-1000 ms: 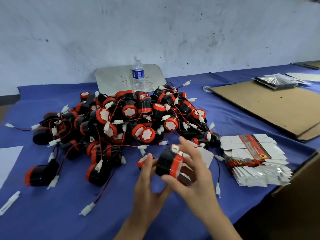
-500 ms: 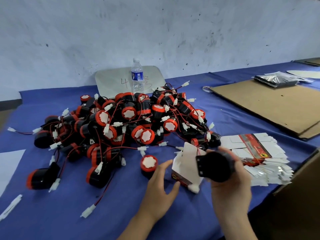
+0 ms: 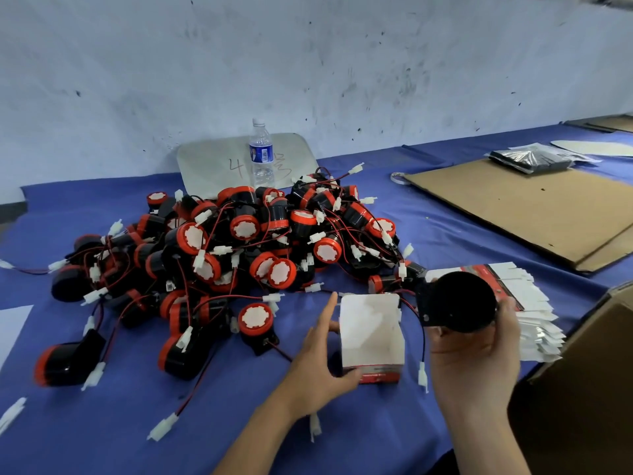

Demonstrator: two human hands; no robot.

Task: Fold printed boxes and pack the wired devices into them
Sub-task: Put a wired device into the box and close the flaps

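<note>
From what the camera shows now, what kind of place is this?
Probably a small packing workshop: a heap of wired devices on a blue-covered table, a stack of flat printed boxes, and cardboard sheets nearby.

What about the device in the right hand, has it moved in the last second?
Yes. The device in the right hand has moved right, up against the stack of flat boxes in view.
</note>
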